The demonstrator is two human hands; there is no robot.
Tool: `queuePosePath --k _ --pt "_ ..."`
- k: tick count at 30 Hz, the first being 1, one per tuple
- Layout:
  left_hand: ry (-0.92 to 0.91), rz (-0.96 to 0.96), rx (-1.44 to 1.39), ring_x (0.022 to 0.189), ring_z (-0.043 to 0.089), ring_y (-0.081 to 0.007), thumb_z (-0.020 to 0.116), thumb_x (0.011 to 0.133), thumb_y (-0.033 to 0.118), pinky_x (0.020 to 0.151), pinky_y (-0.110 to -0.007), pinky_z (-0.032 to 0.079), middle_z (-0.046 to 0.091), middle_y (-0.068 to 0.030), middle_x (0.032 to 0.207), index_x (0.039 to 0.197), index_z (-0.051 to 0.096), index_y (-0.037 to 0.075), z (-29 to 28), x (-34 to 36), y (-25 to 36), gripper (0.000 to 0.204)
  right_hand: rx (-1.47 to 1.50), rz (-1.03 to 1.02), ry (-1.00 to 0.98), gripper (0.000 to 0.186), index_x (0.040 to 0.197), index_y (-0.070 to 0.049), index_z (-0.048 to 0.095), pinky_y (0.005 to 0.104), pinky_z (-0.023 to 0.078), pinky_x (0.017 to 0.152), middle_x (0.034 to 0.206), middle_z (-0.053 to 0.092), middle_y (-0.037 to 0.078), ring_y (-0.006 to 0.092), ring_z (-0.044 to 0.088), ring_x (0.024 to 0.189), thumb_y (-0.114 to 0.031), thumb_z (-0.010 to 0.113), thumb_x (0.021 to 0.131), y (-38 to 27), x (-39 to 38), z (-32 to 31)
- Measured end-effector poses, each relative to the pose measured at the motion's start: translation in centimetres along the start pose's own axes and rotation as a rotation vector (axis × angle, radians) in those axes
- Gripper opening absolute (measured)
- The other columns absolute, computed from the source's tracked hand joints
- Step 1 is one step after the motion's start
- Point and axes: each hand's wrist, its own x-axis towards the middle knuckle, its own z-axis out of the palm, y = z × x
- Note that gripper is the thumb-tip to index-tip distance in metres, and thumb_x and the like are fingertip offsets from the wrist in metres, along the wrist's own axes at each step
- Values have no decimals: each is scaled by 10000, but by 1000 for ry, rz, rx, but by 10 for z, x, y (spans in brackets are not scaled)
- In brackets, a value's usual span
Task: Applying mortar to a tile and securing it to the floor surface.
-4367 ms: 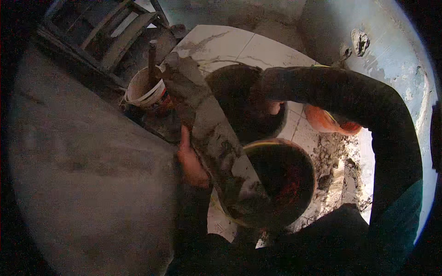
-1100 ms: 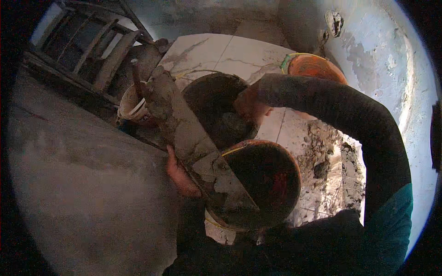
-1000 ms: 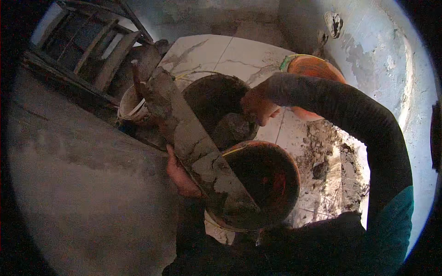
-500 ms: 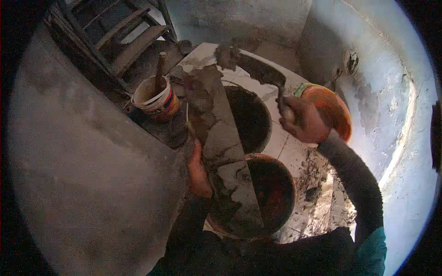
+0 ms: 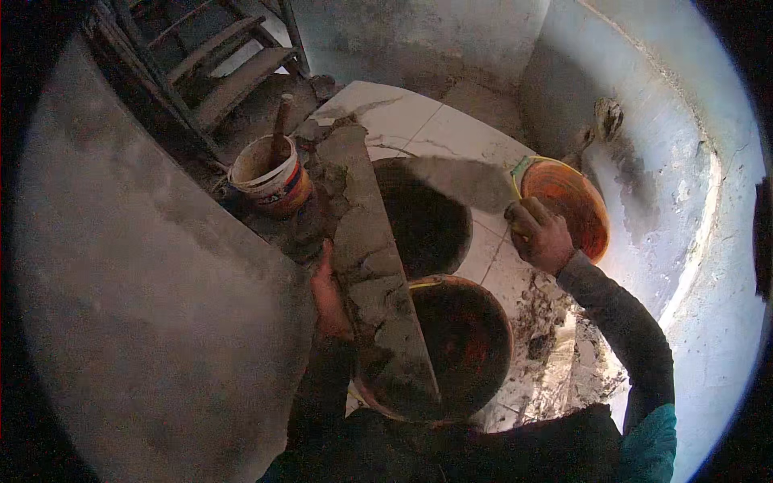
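My right hand (image 5: 541, 235) is closed round the handle of a trowel. Its long grey blade (image 5: 467, 181) reaches left over a dark round bucket (image 5: 423, 217) and is smeared by motion. On the left, my left hand (image 5: 328, 294) is at the left edge of a long, flat board (image 5: 378, 282) smeared with grey mortar. Its thumb lies along that edge; the other fingers are mostly hidden, seemingly underneath. The board slants over parts of the dark bucket and a nearer orange-rimmed bucket (image 5: 475, 346).
A white pail (image 5: 274, 181) with a wooden handle in it stands at the left, near a wooden ladder (image 5: 233, 72). An orange bucket (image 5: 568, 205) sits beyond my right hand. Mortar crumbs (image 5: 547, 322) litter the tiled floor. Plastered walls (image 5: 161, 282) rise on both sides.
The trowel blade has swung down and nearer from the far edge of the tiles; the mortar lump at its tip no longer shows. My left hand and the board have shifted slightly left.
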Motion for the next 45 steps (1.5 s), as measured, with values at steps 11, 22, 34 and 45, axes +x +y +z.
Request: queuePosePath --k 11,22,34,45 --pt "-124 -53 204 1221 487 -319 547 920 511 996 -438 417 461 -158 1378 1402 379 -17 -13 17 -36 734 -78 -120 447 400 1245 -86 500 425 523 657 1101 543 122 329 597 929 -131 589 858 -16 58 47" --pt "-285 -4 30 1185 513 -292 519 946 478 1000 -406 415 492 -135 1347 1371 409 -27 -4 -10 -13 669 213 -135 529 478 1286 -105 481 455 521 715 1148 530 161 372 605 909 -178 639 840 -21 57 31" --pt "-291 28 -116 1106 563 -270 480 985 398 941 -401 456 557 -120 1257 1309 481 -3 -2 -6 11 516 -104 -324 219 556 1289 -150 485 503 502 711 1194 561 152 395 623 912 -260 662 774 37 -4 31" --pt "-308 96 -50 1139 540 -287 450 991 415 973 -418 425 542 -120 1282 1329 464 -8 59 -32 10 541 263 -21 -62 258 967 -46 655 448 523 741 898 669 181 352 657 840 -282 618 867 -35 41 -12"
